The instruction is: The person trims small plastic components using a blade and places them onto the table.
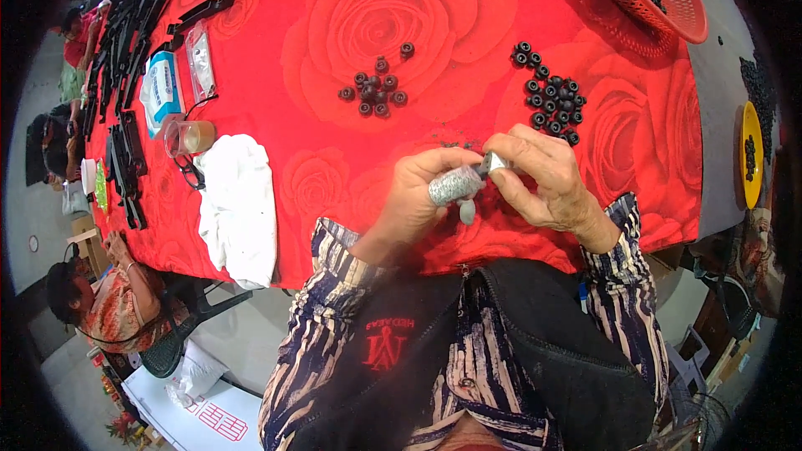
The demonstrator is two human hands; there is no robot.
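My left hand (409,200) is closed around a small dark part (482,169), mostly hidden by the fingers. A speckled silver wrapping (454,187) shows at the fingers of that hand; I cannot tell whether it is tape on a finger or a separate sleeve. In my right hand (543,175), thumb and fingers pinch a small silver metal piece (496,162), which meets the dark part. Dark crumbs lie on the red cloth just beyond. Farther off sit a cluster of round black parts with holes (373,92) and, to the right, another black cluster (554,100).
A red rose-patterned cloth (317,217) covers the table. On the left lie a white cloth (238,209), a cup (197,136), a blue-white packet (162,92) and long black parts (125,159). A red basket (689,12) and yellow tray (752,192) stand right. Another person (109,296) sits left.
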